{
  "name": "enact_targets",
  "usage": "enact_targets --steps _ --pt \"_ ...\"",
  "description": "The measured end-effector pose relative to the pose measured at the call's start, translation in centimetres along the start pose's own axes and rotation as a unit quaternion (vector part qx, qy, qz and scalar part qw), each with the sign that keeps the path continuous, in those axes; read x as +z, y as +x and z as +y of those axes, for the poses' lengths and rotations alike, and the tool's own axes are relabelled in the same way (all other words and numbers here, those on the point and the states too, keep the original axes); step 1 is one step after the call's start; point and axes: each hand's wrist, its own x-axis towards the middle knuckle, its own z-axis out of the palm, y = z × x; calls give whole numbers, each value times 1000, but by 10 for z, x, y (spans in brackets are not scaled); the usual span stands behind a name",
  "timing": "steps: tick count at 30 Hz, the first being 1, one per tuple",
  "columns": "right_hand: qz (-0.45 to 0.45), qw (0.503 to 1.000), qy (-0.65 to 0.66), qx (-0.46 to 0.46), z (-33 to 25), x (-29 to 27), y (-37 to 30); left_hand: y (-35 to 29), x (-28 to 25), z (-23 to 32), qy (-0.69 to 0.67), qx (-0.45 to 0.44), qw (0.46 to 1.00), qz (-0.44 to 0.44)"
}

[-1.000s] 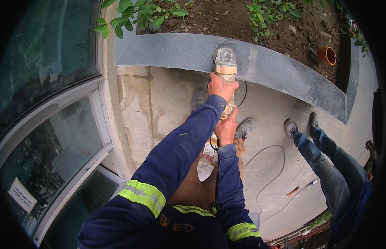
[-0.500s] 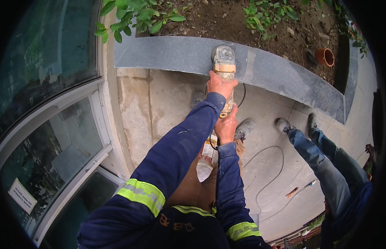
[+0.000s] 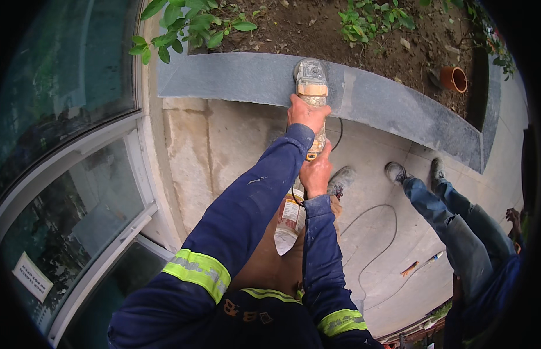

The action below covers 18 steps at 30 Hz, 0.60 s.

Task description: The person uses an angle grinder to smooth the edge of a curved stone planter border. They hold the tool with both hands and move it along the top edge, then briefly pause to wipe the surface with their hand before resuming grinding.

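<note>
A dusty angle grinder (image 3: 313,87) with a worn orange-and-beige body rests its head on the grey stone ledge (image 3: 235,75). My left hand (image 3: 308,114) is wrapped around the body, just behind the head. Further back, my right hand (image 3: 316,173) closes on the rear end of the same grinder. A dark cord loops out beside the tool. Below my right hand, in front of my brown trousers, is a clear plastic piece (image 3: 288,227) with a printed label, like a bottle or bag. The grinder's disc is mostly hidden under its head.
Beyond the ledge lies a soil bed (image 3: 293,32) with leafy plants (image 3: 192,23) and a tipped clay pot (image 3: 453,79). A glass door (image 3: 78,203) stands at left. A co-worker in jeans (image 3: 456,227) stands at right, near a cable (image 3: 392,244) on the paving.
The grinder and both my hands have shifted very slightly away from me along the ledge's width. The co-worker's hand at the far right has moved a little.
</note>
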Motion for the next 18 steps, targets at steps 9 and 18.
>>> enact_targets --steps 9,18 --pt "42 999 -30 2 16 -6 -15 -17 14 -5 -3 -3 998 -55" --pt "2 1000 -6 1 3 -1 3 2 2 0 12 -9 1000 13"
